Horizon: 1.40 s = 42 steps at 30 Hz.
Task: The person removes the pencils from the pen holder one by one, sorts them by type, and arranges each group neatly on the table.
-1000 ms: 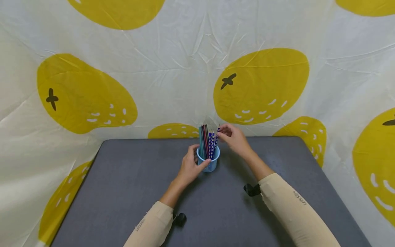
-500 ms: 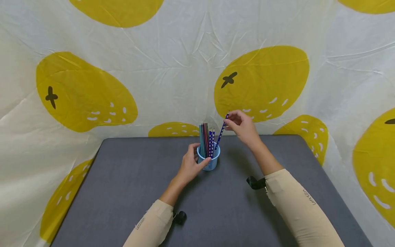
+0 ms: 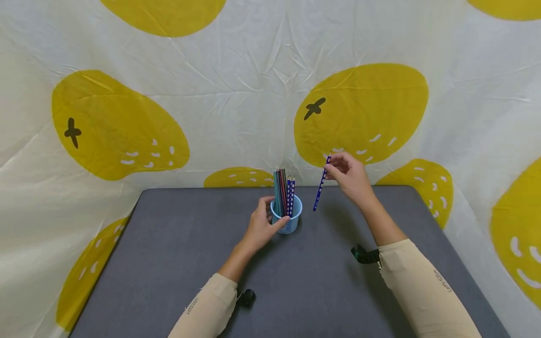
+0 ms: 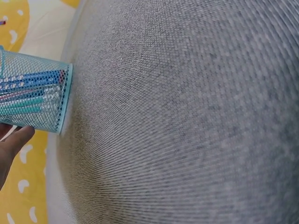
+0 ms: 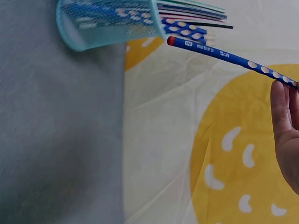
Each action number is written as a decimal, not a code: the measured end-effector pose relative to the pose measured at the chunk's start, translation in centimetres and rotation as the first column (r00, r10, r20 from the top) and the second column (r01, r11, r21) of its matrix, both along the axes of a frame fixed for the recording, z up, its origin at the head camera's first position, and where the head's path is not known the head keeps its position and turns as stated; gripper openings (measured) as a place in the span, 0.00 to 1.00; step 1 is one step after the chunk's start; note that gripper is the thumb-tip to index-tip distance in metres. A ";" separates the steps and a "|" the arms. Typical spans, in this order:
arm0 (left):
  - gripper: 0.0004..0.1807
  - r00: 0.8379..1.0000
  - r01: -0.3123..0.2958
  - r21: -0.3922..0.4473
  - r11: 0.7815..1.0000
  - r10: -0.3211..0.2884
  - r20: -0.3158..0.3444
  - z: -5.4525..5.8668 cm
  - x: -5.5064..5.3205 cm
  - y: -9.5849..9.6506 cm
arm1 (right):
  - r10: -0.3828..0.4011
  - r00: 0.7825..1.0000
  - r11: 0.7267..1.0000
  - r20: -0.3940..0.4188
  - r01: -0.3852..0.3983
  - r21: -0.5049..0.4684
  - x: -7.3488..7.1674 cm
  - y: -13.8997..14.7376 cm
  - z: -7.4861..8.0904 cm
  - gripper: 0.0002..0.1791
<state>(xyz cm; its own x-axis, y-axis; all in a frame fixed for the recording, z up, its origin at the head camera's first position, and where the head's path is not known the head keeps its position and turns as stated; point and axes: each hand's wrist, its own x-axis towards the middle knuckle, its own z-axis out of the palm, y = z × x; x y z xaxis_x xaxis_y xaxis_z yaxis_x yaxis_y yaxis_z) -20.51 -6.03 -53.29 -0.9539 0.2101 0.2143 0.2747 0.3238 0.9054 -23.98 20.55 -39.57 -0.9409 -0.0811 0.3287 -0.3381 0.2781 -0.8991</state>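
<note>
A light-blue mesh pencil cup (image 3: pixel 289 227) stands upright on the grey table. My left hand (image 3: pixel 259 226) grips it from the left, thumb across the near side. Two-tone contents poke out of it: green and dark pencils (image 3: pixel 279 190), and blue pencils with pale dots (image 3: pixel 290 193). Right of the cup, my right hand (image 3: pixel 350 177) pinches one blue dotted pencil (image 3: pixel 321 185) near its upper end. That pencil hangs tilted above the table, apart from the cup. Its red-tipped lower end (image 5: pixel 171 41) shows in the right wrist view. The left wrist view shows the mesh cup (image 4: pixel 51 112) side-on.
The grey table (image 3: pixel 177 263) has its far edge just behind the cup. A pale cloth (image 3: pixel 236 126) with large yellow fruit shapes hangs behind and around it. Dark wrist cameras (image 3: pixel 365 255) stick out from both sleeves.
My right hand has drawn the blue dotted pencil up out of the cup and carried it to the right. My left hand has stayed on the cup.
</note>
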 end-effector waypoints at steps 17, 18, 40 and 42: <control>0.39 1.000 0.017 0.019 1.000 -0.017 0.011 -0.3 -0.1 -0.2 | -0.075 0.989 0.971 0.124 0.044 0.235 -0.2 2.6 -7.3 0.15; 0.39 1.000 0.019 0.017 1.000 -0.019 0.010 -0.2 -0.1 -0.2 | -0.085 0.987 0.966 0.134 0.049 0.255 -0.2 2.7 -7.8 0.15; 0.39 0.999 0.021 0.011 1.000 -0.022 0.024 0.1 0.0 -0.2 | -0.121 0.920 0.961 0.373 0.014 0.277 0.5 0.6 -13.8 0.12; 0.39 0.999 0.019 0.010 1.000 -0.020 0.028 0.1 0.1 -0.2 | -0.137 0.913 0.961 0.384 0.028 0.276 0.5 0.5 -14.1 0.13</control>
